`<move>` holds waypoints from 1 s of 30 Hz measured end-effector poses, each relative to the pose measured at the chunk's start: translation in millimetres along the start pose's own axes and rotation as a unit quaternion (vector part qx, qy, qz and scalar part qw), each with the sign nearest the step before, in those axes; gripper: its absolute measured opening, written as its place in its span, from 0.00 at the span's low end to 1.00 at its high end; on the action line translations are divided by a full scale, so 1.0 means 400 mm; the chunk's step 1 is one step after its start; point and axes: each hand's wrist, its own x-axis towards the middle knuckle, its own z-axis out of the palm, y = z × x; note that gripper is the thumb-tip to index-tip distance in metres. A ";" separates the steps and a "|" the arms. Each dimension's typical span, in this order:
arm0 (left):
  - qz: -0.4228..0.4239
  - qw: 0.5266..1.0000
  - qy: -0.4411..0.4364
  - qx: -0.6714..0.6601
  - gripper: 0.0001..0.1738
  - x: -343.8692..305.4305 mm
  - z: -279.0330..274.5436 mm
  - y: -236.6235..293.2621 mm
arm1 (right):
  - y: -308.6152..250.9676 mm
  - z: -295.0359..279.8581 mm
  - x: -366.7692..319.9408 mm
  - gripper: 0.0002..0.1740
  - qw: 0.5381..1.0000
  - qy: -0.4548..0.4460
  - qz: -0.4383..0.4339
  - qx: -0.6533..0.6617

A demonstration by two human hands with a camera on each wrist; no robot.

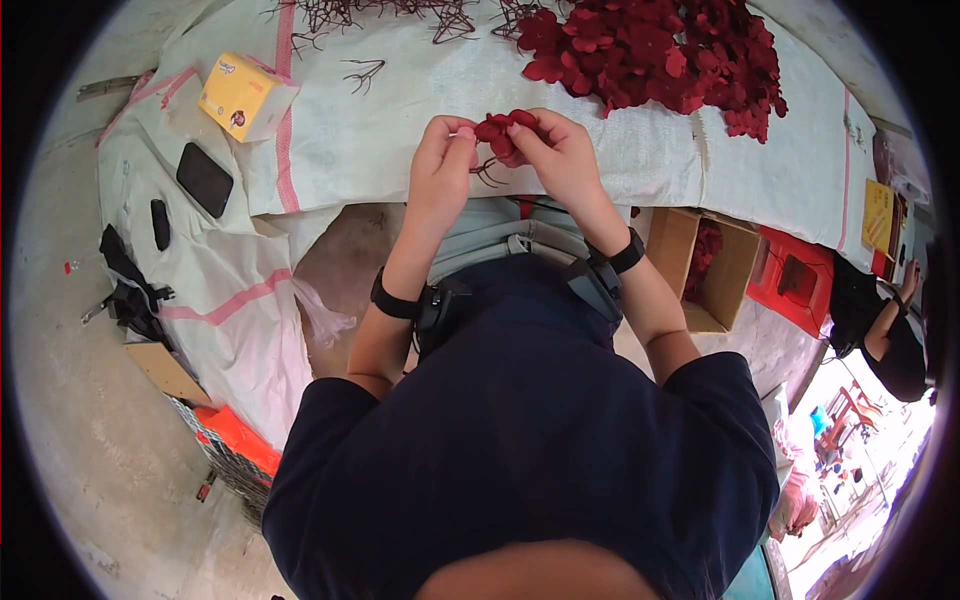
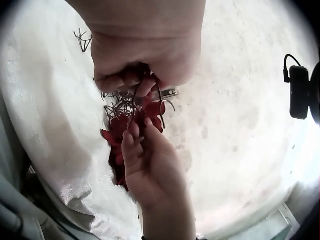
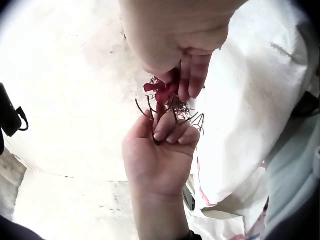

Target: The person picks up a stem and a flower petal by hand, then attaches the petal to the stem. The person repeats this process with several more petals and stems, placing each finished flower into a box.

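Note:
Both hands meet above the near edge of the white-covered table. The left hand [image 1: 443,165] grips a thin dark branched stem [image 1: 487,172], whose prongs curve out past its fingers in the right wrist view. Pinched in the right hand [image 1: 560,160] are dark red petals [image 1: 497,135], which lie against the stem between the two hands. In the left wrist view the right hand [image 2: 157,170] has its fingertips at the red petals. How petals and stem join is hidden by the fingers.
A large heap of red petals [image 1: 660,60] lies at the back right, with tangled stems [image 1: 440,22] along the back. On the left are a yellow box [image 1: 238,97] and a black phone [image 1: 205,180]. A cardboard box [image 1: 670,248] and red crate [image 1: 795,280] stand below the table edge at right.

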 end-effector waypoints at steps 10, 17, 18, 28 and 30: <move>-0.020 0.998 -0.027 0.046 0.04 -0.013 -0.011 0.022 | 0.027 -0.024 0.025 0.09 0.992 0.034 0.091 0.077; -0.025 0.998 -0.054 0.031 0.05 -0.011 0.018 0.006 | -0.008 -0.004 -0.002 0.07 0.998 0.023 0.041 0.048; -0.026 0.998 -0.053 0.031 0.05 -0.013 0.017 0.006 | -0.012 0.000 -0.008 0.07 0.999 0.019 0.019 0.032; -0.005 0.996 -0.021 0.081 0.05 -0.015 0.016 0.016 | -0.025 0.012 -0.016 0.06 0.996 0.033 0.043 0.072; -0.001 0.996 -0.023 0.084 0.06 -0.014 0.017 0.013 | -0.025 0.017 -0.018 0.05 0.993 0.049 0.044 0.099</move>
